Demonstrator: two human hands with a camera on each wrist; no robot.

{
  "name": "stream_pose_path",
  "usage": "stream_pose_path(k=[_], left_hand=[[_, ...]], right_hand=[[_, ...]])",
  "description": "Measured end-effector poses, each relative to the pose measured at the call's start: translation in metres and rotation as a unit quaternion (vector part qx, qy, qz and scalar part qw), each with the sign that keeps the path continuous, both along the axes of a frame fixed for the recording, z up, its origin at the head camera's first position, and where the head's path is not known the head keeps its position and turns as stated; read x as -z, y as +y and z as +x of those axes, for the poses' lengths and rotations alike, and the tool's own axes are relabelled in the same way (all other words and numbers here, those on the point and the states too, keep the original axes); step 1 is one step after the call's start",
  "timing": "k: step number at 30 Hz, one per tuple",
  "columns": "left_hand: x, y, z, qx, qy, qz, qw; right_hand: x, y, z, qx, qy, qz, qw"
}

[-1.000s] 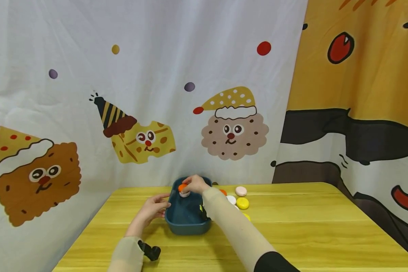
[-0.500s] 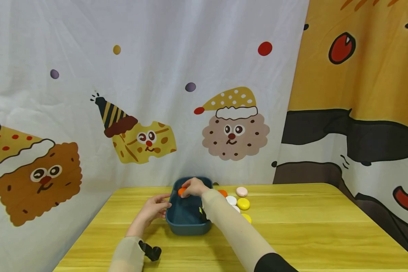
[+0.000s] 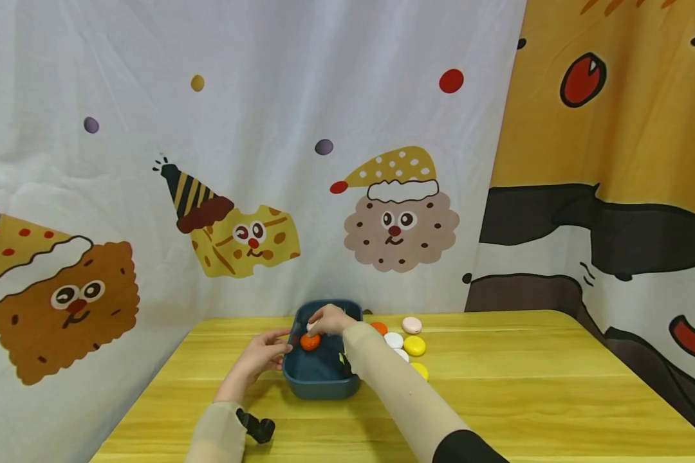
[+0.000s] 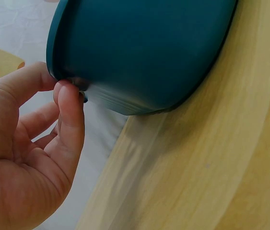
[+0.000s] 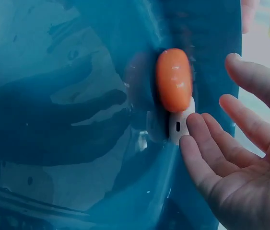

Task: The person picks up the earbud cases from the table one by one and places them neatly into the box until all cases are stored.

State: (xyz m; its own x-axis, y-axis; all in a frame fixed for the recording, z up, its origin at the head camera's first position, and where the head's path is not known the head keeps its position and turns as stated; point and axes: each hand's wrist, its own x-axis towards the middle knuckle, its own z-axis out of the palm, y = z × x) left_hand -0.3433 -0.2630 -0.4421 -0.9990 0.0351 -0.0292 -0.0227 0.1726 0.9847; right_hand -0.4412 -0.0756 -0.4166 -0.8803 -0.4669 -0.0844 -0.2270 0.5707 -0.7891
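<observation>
A dark teal tub [image 3: 320, 390] stands on the table. My left hand [image 3: 260, 354] is at its left side, and in the left wrist view thumb and forefinger pinch the rim [image 4: 53, 48]. Inside the tub is my right hand [image 3: 329, 319], near the far left corner. A glossy orange rounded disc [image 5: 174, 80] lies in the tub beside a pale rounded disc [image 5: 180, 125] with a small dark slot. Two fingertips of the right hand touch the pale disc, the fingers loosely extended. In the head view the orange disc [image 3: 309, 341] shows left of the right hand.
Right of the tub, partly behind the right forearm, lie several round discs: pale pink [image 3: 412, 325], yellow [image 3: 415, 346], white [image 3: 393, 340] and orange [image 3: 379, 328]. A printed curtain [image 3: 301, 96] hangs behind the wooden table [image 3: 533, 386].
The orange disc has come off the pale one and moved nearer in the tub. The right hand has shifted slightly lower; the left hand stays at the rim.
</observation>
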Motion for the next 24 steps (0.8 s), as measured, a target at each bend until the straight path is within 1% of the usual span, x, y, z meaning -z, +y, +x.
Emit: stream_pose_path(k=[3, 6, 10, 17, 20, 24], left_hand=[[0.000, 0.002, -0.001, 0.002, 0.000, 0.000, 1.0000], [0.001, 0.003, -0.002, 0.001, -0.001, 0.001, 1.0000], [0.003, 0.004, -0.003, 0.001, 0.001, 0.005, 1.0000], [0.005, 0.004, -0.003, -0.003, 0.001, 0.005, 1.0000], [0.005, 0.002, -0.002, -0.006, 0.003, 0.002, 1.0000], [0.003, 0.000, -0.001, -0.010, 0.001, 0.000, 1.0000]], right_hand=[[-0.005, 0.004, 0.001, 0.000, 0.001, -0.005, 1.0000], [-0.013, 0.009, 0.001, -0.008, 0.004, -0.017, 0.9998], [-0.027, 0.019, 0.000, -0.015, 0.011, -0.025, 0.9995], [-0.055, 0.045, -0.004, -0.023, 0.020, -0.027, 0.9992], [-0.062, 0.056, -0.003, -0.026, 0.016, -0.031, 0.9991], [-0.068, 0.074, -0.003, -0.033, 0.018, -0.033, 0.9988]])
